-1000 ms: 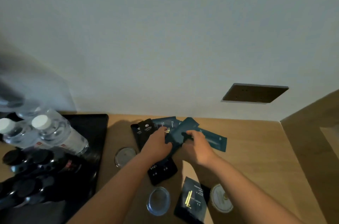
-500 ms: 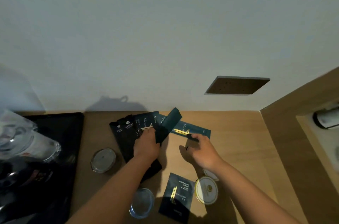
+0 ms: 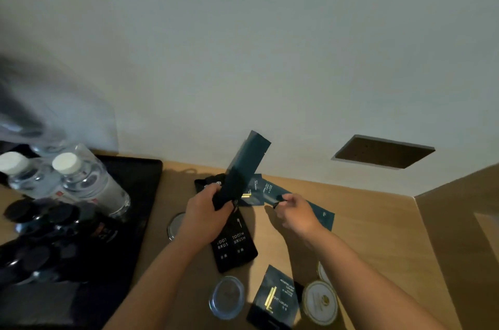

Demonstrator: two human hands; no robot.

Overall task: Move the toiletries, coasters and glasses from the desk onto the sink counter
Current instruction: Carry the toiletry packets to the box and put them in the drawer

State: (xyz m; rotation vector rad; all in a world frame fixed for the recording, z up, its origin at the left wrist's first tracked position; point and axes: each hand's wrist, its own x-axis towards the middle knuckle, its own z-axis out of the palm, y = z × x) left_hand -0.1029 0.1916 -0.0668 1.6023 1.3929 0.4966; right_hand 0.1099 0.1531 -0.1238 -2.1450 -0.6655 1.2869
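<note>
My left hand [image 3: 209, 206] was raised just above the wooden desk [image 3: 372, 224], forearm entering from bottom centre, fingers curled round the lower end of a teal toiletry packet [image 3: 244, 165]. The packet stood tilted off the desk, its long axis running from my grip up and to the right, its free end against the white wall [image 3: 243, 46]. My right hand [image 3: 293, 212] lay to the right of it, forearm entering from the bottom right corner, thumb and forefinger pinching the near end of a second teal packet [image 3: 321, 215], which lay flat with its long axis running right and toward me. Between the hands lay a third teal packet with gold print [image 3: 256, 192]. Below my left hand two black toothbrush packets [image 3: 235, 243] lay side by side, long axes running away from me. Near the front edge sat a clear glass coaster [image 3: 226, 297], a square teal sachet [image 3: 279, 296] and a white round coaster with gold rim [image 3: 320, 302], side by side. Another round coaster [image 3: 174, 225] lay partly behind my left wrist. At far left, a black tray [image 3: 140, 181] carried two water bottles [image 3: 89, 184] and dark-capped bottles [image 3: 40, 224]
</note>
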